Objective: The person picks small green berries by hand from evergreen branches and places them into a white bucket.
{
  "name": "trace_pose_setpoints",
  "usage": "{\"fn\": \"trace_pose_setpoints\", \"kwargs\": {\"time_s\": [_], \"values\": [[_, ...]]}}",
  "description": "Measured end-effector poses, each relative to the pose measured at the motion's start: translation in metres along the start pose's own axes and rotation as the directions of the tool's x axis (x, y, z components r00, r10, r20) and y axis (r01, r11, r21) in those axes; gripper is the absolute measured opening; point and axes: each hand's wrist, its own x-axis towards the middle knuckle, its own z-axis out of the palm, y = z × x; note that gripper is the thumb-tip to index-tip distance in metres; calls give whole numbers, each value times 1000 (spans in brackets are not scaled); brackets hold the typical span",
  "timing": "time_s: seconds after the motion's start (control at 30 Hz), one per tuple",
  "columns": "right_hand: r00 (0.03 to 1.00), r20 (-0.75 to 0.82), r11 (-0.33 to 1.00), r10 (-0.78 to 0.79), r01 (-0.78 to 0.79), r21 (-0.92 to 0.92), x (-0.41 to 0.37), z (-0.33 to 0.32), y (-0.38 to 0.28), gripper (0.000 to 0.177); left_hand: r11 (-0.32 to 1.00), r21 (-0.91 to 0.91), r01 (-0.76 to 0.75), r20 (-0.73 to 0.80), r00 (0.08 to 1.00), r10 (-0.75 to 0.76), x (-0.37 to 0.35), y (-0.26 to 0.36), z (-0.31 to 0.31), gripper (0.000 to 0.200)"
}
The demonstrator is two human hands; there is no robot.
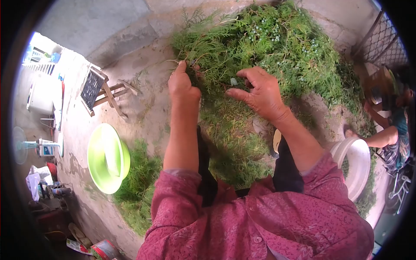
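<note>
Green sprig (pixel 213 74) runs nine-to-three between the hands: left hand (pixel 184 86) fisted on its nine-o'clock end, right hand (pixel 260 93) loosely curled, thumb and forefinger nipping the three-o'clock end. Pile (pixel 286 39) at twelve.

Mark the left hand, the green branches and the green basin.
left hand (pixel 183 86): head view, on the back of the hand.
green branches (pixel 281 39): head view, on the middle of the pile.
green basin (pixel 106 158): head view, on its inner wall.
</note>
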Motion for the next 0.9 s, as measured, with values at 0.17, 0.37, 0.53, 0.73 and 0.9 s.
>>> {"fn": "trace_pose_setpoints", "kwargs": {"time_s": [0.17,0.37,0.53,0.73,0.9], "values": [[992,29,975,-122,126,-184,-1,11,5,35,998,0,55,-11,998,-55,0,-1,-3,13],[993,45,977,-109,116,-178,-1,16,3,22,991,-50,125,10,992,-124,5,2,-10,11],[993,-26,993,-111,110,-34,0,20,2,15,988,-98,120,-15,992,-122,10,3,-12,10],[980,108,905,165,-194,378,2,11,-17,15,987,-84,139,-23,990,-142,22,1,-17,15],[916,215,670,337,-394,629,-6,-15,-34,12,991,-40,125,-204,970,-130,17,12,-13,13]]}}
